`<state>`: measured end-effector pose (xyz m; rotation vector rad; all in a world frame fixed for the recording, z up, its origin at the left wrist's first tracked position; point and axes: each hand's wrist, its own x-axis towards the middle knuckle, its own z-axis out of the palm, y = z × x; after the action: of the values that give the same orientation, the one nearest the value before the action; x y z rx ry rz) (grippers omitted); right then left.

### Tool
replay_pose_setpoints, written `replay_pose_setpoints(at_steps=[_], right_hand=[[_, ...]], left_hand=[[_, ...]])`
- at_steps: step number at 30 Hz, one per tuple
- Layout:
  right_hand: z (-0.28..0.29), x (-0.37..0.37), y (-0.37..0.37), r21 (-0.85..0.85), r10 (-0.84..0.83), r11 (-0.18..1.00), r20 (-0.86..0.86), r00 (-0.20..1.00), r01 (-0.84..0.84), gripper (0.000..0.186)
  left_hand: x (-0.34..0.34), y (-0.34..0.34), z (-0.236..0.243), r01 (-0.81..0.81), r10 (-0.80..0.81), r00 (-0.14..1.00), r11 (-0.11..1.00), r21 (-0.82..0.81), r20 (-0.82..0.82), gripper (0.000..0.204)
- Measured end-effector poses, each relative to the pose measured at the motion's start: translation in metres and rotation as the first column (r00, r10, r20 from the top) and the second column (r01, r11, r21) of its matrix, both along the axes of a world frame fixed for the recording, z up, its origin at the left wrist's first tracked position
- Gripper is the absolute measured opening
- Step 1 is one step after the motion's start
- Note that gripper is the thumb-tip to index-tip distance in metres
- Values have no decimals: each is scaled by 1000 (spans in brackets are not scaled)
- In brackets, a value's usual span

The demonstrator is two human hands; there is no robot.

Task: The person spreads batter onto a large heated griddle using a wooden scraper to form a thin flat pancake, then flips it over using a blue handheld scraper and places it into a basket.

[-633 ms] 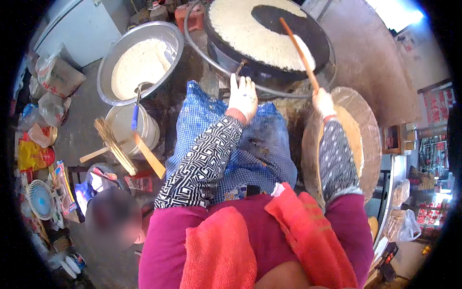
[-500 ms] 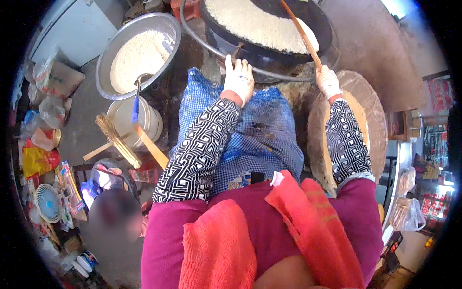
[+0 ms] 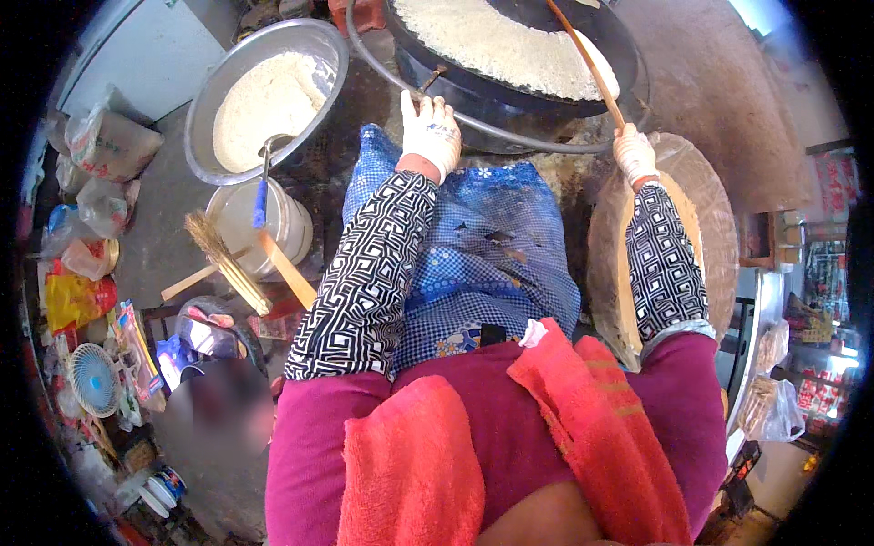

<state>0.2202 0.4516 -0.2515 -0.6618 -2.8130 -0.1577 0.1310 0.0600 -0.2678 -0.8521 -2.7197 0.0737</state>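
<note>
My right hand, in a pale glove, grips a long wooden stick that reaches over the round black griddle. A broad curved band of pale batter lies on that griddle. My left hand, also gloved, has its fingers stretched out at the grey metal ring round the griddle's front, close to a short rusty handle. Below the right forearm sits a wide basin lined with clear plastic. A blue checked apron covers my lap.
On the left stand a steel bowl of pale batter with a blue-handled ladle, a white bucket, a straw brush and bags. A blurred person and a fan are lower left. A board is upper right.
Both hands have shifted upward in the view, the left also leftward and the right, with the stick, rightward. The griddle appears higher in the frame.
</note>
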Motion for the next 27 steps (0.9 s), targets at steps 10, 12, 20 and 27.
replay_pose_setpoints(at_steps=[10,12,20,27], right_hand=[[9,-3,-25,-96,18,995,55,998,-13,30],[20,6,-51,-151,54,988,94,994,-39,31],[5,-9,-23,-136,59,988,-71,996,-69,24],[16,8,-19,-86,-54,994,83,995,61,31]], left_hand=[[-28,-26,26,-157,180,961,980,-123,209,49],[-19,-16,44,-122,147,962,985,-118,229,44],[42,33,16,126,-134,986,988,85,103,62],[29,19,18,110,-110,984,994,7,138,54]])
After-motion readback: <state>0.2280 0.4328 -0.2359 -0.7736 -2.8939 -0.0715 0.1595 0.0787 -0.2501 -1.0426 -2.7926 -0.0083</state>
